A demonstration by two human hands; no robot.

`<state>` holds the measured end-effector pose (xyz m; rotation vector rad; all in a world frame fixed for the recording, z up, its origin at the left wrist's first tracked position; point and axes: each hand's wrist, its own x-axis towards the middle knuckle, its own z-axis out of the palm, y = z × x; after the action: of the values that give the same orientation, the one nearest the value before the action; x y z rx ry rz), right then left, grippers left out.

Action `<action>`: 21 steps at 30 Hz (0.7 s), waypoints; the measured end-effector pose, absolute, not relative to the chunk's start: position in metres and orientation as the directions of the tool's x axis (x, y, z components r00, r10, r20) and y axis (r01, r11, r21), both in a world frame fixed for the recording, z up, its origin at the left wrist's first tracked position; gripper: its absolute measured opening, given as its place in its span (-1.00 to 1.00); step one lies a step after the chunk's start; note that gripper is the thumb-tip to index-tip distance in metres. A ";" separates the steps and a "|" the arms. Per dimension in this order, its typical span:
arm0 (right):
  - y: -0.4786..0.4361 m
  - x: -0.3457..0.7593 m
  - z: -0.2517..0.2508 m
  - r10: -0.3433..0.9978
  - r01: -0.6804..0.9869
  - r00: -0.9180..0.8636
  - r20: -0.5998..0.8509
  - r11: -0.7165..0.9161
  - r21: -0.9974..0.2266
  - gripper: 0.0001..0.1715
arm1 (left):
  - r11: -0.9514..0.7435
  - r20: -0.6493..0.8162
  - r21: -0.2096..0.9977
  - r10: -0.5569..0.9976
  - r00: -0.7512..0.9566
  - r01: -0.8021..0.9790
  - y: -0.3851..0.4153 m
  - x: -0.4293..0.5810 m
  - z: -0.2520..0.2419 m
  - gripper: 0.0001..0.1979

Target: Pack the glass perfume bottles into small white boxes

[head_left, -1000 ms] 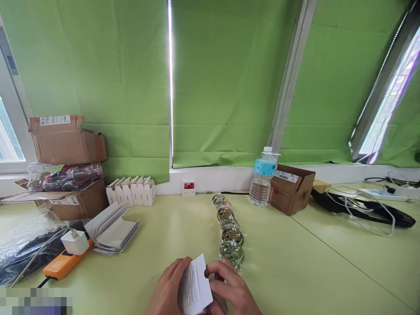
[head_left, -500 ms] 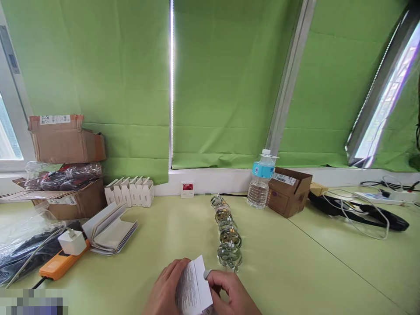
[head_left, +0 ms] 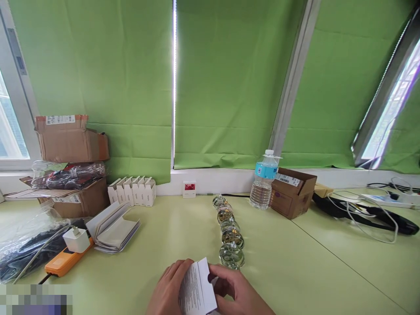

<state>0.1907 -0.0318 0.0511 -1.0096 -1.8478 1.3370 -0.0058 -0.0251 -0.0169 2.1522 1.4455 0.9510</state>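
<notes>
Green blinds (head_left: 98, 65) fill the wall ahead, and a pale green table (head_left: 295, 267) runs out in front of you. Along its far side sit cardboard boxes (head_left: 72, 140), a water bottle (head_left: 263, 183) and a smaller brown box (head_left: 292, 194). To your left lie an orange power strip (head_left: 65, 262) with a white charger (head_left: 77, 240) on it, an open stack of folded leaflets (head_left: 113, 234) and a row of small white cartons (head_left: 131, 191). A line of round glass bottles (head_left: 229, 232) with gold inside runs straight away from you.

Close to your side of the table, just left of the nearest bottle, you hold a folded paper (head_left: 197, 286) printed with small text. Your left hand (head_left: 170, 284) is closed around its left side, fingers wrapped over the edge. Your right hand (head_left: 238, 291) comes in from the right, fingers reaching the paper's right edge, but you cannot tell whether they pinch it. Something dark behind the paper is too hidden to name.

For a steady hold, pinch the paper near its fold, keep the print facing you and your knuckles clear of the glass.
</notes>
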 end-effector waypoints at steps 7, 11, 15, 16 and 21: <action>-0.028 0.195 0.033 0.844 0.359 -0.529 0.088 0.316 -0.878 -0.77 | -0.395 0.254 0.652 0.918 0.304 0.647 -0.024 -0.005 -0.012 -0.42; -0.021 0.187 0.004 0.850 0.541 -0.480 0.216 0.481 -0.690 -0.90 | -0.366 0.230 0.640 0.930 0.285 0.676 -0.026 -0.004 -0.005 -0.40; -0.017 0.183 -0.022 0.902 0.770 -0.426 0.065 0.399 -0.498 -0.89 | -0.386 0.218 0.619 0.921 0.323 0.684 -0.026 -0.003 -0.007 -0.40; -0.016 0.183 -0.029 0.926 0.834 -0.378 -0.007 0.337 -0.437 -0.89 | -0.400 0.224 0.607 0.915 0.335 0.687 -0.025 -0.004 -0.009 -0.41; -0.006 0.182 -0.066 0.943 0.844 -0.330 0.048 0.318 -0.431 -0.89 | -0.456 0.221 0.547 0.887 0.405 0.702 -0.019 -0.006 -0.018 -0.42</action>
<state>0.1824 -0.0057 -0.0659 -1.6107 -2.2970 0.4806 -0.0063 -0.0194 -0.0176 2.2979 1.3683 0.6953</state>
